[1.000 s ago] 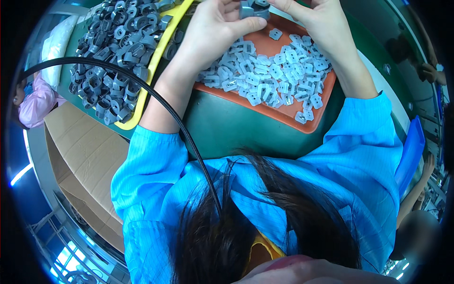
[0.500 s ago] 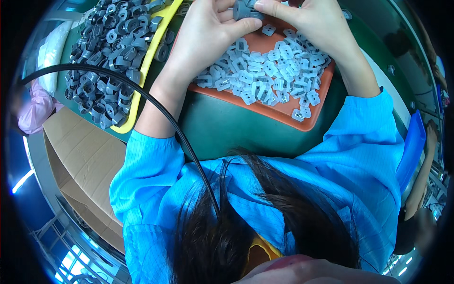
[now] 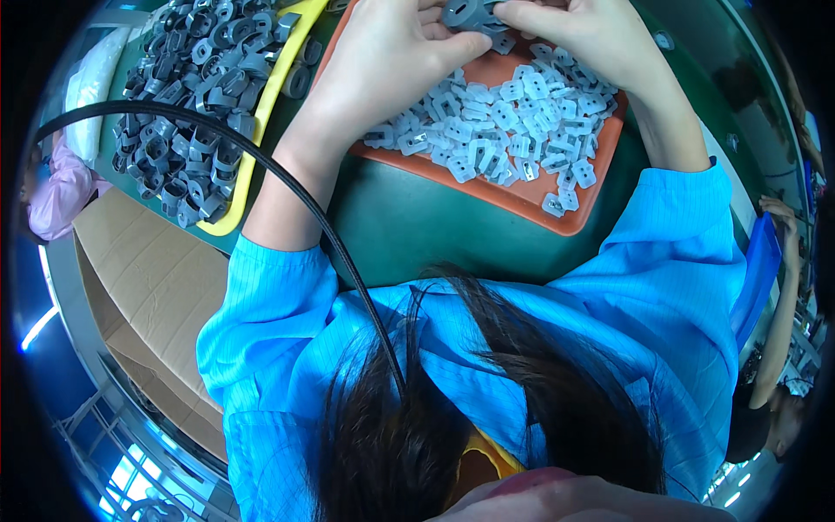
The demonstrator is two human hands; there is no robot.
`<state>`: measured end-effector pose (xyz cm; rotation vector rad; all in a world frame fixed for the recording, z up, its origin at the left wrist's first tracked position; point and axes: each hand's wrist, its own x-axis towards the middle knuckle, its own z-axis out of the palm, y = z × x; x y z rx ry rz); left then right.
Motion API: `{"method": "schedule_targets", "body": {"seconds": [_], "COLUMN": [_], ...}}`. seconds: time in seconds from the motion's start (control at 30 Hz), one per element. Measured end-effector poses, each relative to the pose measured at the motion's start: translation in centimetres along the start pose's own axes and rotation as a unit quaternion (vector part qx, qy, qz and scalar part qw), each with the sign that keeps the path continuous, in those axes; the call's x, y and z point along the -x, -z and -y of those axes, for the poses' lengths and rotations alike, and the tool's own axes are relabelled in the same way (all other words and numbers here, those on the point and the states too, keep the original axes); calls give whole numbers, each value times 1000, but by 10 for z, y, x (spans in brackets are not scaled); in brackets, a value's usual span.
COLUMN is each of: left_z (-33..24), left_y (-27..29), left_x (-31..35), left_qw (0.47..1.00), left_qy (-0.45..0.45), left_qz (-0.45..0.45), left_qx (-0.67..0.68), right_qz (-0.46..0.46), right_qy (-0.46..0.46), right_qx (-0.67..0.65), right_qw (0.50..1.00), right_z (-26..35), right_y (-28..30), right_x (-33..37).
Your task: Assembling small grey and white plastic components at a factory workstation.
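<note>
Near the top edge, both hands meet over an orange-red tray [image 3: 570, 224]. My left hand [image 3: 396, 56] is closed around a grey plastic part [image 3: 470, 14], with the thumb stretched along its near side. From the other side my right hand [image 3: 578, 35] is closed, its thumb and fingertips pressed against the same grey part. The frame's top edge cuts off some of the fingers. Below the hands, a heap of small translucent white plastic pieces [image 3: 504, 122] with slots and holes lies in the tray.
Left of my forearm, many dark grey ring-shaped parts [image 3: 191, 104] fill a yellow-rimmed tray [image 3: 261, 113]. A black cable [image 3: 287, 187] arches across the view. Below that tray stands a cardboard box [image 3: 148, 287]. At right are a blue bin [image 3: 755, 278] and another person's arm [image 3: 787, 296].
The grey part has turned between my hands, so a flat face with a slot now shows. Both hands have shifted slightly. At right, the other person's arm has moved.
</note>
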<state>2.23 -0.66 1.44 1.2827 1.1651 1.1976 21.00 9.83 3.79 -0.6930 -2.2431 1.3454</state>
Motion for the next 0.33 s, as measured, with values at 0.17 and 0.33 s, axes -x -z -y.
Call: {"method": "schedule_targets", "body": {"seconds": [0.17,0.33], "left_z": [9,5], "left_y": [14,20], "left_x": [-6,-5], "left_qw": [984,985], "left_qy": [10,103], "left_qz": [-32,-40], "left_qx": [174,130], "right_qz": [-24,-36], "right_qy": [-144,-124], "right_qx": [-223,-307], "right_qw": [964,943], "right_z": [-13,-25], "right_y": [-3,-15], "right_x": [-8,-7]}}
